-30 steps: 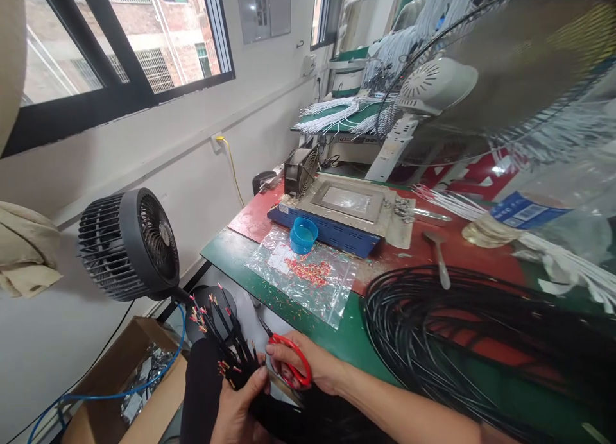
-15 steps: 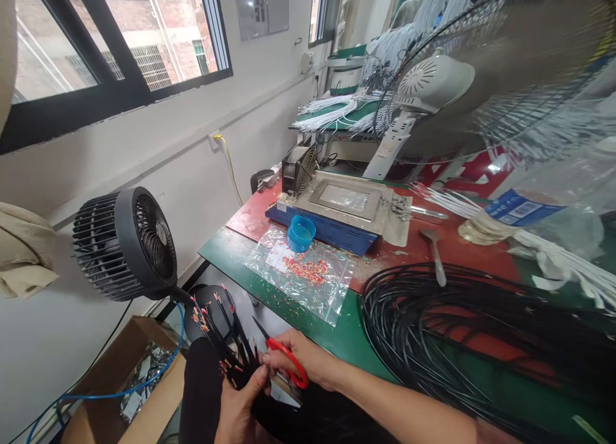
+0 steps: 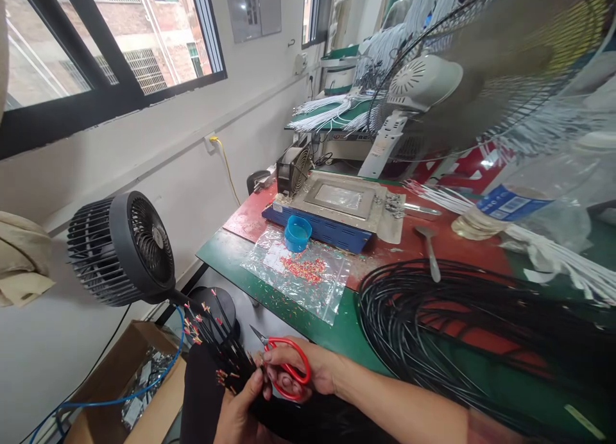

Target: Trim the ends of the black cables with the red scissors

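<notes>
left hand [image 3: 238, 412]: wrapped round the black wire bundle [image 3: 219, 344], low, just off the surface [image 3: 231, 255] edge
right hand [image 3: 308, 373]: fingers through red scissors [image 3: 283, 367], tips by the bundle
feel: probably light, floppy, springy; best gripped near the stripped ends
room: tight, fan [image 3: 120, 248] left, wire coil [image 3: 462, 328] right

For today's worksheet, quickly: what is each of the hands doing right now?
Left hand: closed around a bundle of black wires.
Right hand: holding red scissors.

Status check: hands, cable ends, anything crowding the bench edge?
Left hand grips the black cable bundle, stripped ends fanned upward. Right hand holds red scissors, blades beside the bundle. Black wire coil lies close alongside on the green bench.
</notes>
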Demonstrator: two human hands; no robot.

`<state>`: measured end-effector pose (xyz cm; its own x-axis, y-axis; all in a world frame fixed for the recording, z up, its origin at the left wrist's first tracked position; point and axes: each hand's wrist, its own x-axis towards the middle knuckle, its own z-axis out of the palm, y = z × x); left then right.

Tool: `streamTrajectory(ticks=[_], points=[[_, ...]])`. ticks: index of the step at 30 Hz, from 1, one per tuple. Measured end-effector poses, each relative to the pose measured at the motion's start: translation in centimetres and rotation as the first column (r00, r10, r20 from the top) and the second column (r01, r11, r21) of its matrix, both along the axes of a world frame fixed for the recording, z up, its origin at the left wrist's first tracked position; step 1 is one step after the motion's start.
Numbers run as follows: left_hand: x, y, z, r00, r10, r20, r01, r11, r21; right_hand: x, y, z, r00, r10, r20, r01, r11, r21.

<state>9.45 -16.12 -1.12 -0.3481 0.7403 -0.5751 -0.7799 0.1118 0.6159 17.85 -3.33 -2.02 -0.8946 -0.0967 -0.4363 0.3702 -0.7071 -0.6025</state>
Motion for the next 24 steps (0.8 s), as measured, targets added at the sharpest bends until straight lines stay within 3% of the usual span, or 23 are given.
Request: streamTrajectory(ticks=[9, 15, 24], points=[[0.0, 0.0, 0.3, 0.999, 0.0, -0.046, -0.002, 0.999, -0.044, 0.1, -0.2, -0.4, 0.997, -0.015, 0.081, 0.006, 0.993, 0.121], [0.1, 0.0, 0.6, 0.996, 0.001, -0.086, -0.007, 0.998, -0.06, 0.2, -0.4, -0.5, 0.997, -0.02, 0.074, 0.01, 0.991, 0.134], [-0.2, -0.3, -0.8, 0.993, 0.034, -0.109, -0.042, 0.996, -0.073, 0.1, -0.7, 0.3, 0.995, -0.091, 0.038, 0.084, 0.984, 0.157]])
